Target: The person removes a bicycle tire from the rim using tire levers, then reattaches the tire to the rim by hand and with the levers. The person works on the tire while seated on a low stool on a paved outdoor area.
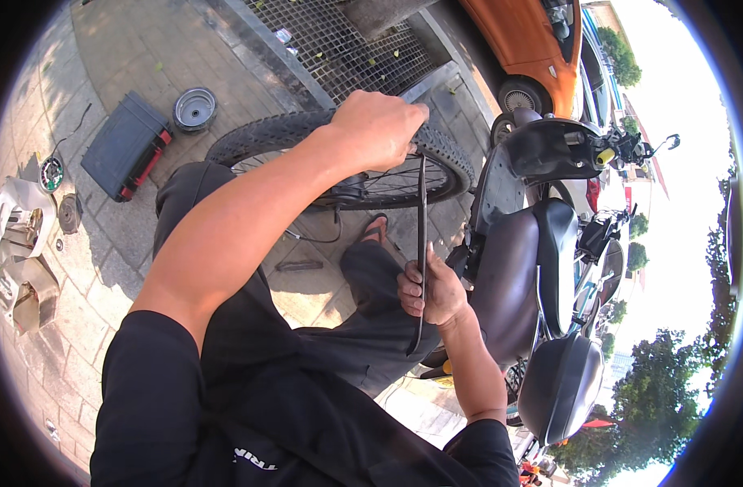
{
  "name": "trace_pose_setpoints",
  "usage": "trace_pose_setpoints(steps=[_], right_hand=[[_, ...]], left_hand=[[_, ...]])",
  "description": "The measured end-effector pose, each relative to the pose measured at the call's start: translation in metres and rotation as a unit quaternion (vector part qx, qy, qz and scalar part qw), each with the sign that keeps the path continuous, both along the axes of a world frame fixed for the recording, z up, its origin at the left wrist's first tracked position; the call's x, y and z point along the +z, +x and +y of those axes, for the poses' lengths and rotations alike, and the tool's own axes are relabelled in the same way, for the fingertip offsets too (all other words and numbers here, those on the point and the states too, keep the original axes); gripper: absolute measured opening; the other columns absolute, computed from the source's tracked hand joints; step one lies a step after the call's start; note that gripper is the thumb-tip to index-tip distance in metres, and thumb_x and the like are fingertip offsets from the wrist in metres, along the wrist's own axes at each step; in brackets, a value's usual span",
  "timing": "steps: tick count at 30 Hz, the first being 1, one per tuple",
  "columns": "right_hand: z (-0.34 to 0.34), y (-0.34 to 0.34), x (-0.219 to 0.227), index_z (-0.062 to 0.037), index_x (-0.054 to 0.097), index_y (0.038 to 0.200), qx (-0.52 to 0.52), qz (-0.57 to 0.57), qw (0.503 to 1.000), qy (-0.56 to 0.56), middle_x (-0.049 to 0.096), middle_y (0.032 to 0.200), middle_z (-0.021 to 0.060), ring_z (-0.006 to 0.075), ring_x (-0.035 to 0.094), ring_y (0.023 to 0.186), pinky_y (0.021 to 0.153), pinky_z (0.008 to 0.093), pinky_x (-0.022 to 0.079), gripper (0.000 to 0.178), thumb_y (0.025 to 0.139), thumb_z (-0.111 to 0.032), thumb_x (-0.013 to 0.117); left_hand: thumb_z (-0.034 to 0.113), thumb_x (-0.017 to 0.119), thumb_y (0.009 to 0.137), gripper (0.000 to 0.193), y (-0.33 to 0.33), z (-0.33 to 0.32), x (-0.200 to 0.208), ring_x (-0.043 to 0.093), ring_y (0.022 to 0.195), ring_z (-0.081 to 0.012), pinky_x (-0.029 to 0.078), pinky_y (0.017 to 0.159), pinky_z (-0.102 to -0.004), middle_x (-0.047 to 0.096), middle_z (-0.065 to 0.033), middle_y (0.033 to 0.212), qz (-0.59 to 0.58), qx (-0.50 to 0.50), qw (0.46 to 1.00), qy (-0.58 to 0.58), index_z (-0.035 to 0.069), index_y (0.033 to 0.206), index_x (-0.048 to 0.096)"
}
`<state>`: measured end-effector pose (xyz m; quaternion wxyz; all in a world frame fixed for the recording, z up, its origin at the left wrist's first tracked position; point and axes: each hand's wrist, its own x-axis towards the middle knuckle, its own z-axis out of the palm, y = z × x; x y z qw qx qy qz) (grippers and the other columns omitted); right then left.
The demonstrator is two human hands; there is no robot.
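A bicycle wheel with a knobby black tyre (266, 132) and thin spokes stands in front of me, between my legs. My left hand (375, 130) reaches over the tyre's near side, fingers curled round its edge; the fingertips are partly hidden. My right hand (436, 288) is closed round a long, dark, flat tyre lever (422, 215) with a bent lower end. The lever runs roughly upright, its upper end at the rim just below my left hand. Out of the hub comes a cable (318, 240), hanging toward the ground.
On the paving at left lie a black-and-red toolbox (126, 146), a round metal hub shell (194, 109) and several motor parts. A dark scooter (509, 268) stands close on my right. Ahead are a metal grating (347, 49) and an orange car (525, 36).
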<state>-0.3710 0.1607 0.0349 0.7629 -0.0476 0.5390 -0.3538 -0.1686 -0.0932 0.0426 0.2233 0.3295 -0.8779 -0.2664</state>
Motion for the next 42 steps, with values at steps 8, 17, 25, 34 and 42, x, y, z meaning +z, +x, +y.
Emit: trace_pose_setpoints(steps=[8,17,25,34,42], right_hand=[[-0.013,0.003,-0.05,-0.0123,0.052,0.091,-0.009,-0.241,0.967,-0.082,0.046,0.068,0.0006,0.013,0.043,0.049,0.044,0.0291,0.04,0.054,0.109,-0.063,0.046],[-0.019,0.007,-0.081,-0.0119,0.052,0.09,-0.016,-0.306,0.946,-0.108,0.045,0.063,-0.0003,0.0121,0.041,0.044,0.041,0.0284,0.037,0.057,0.108,-0.065,0.044],[-0.033,0.0,-0.112,-0.0111,0.052,0.083,-0.015,-0.242,0.96,-0.142,0.041,0.06,-0.0004,0.0127,0.038,0.043,0.041,0.0284,0.034,0.061,0.107,-0.067,0.046],[-0.044,0.005,-0.141,-0.0084,0.053,0.079,0.021,-0.304,0.929,-0.212,0.039,0.057,0.0003,0.0137,0.037,0.043,0.041,0.0289,0.033,0.059,0.108,-0.06,0.047],[-0.07,0.039,-0.118,-0.0089,0.051,0.075,0.025,-0.262,0.929,-0.259,0.039,0.055,-0.0001,0.0119,0.037,0.042,0.041,0.0269,0.033,0.064,0.108,-0.063,0.046]], left_hand=[[0.026,0.081,0.09,0.046,0.005,-0.007,-0.001,0.074,0.104,-0.0365,0.058,0.086,-0.0496,0.077,-0.0128,0.109,0.019,0.006,1.0,-0.015,0.021,0.132,0.065],[0.025,0.08,0.09,0.046,0.002,-0.011,-0.002,0.074,0.104,-0.0362,0.058,0.086,-0.0488,0.077,-0.0131,0.108,0.019,0.005,1.0,-0.018,0.021,0.133,0.065],[0.03,0.08,0.09,0.044,-0.002,-0.012,-0.003,0.074,0.102,-0.0365,0.058,0.084,-0.0492,0.077,-0.0131,0.105,0.018,0.01,0.999,-0.027,0.021,0.131,0.067],[0.035,0.08,0.091,0.042,0.0,-0.009,-0.003,0.073,0.106,-0.0341,0.059,0.087,-0.047,0.073,-0.0095,0.116,0.045,-0.008,0.998,-0.04,0.028,0.131,0.069],[0.019,0.079,0.094,0.022,0.01,-0.017,0.005,0.065,0.128,-0.0245,0.053,0.105,-0.0405,0.063,-0.0115,0.145,0.089,-0.092,0.988,0.086,0.018,0.117,0.081]])
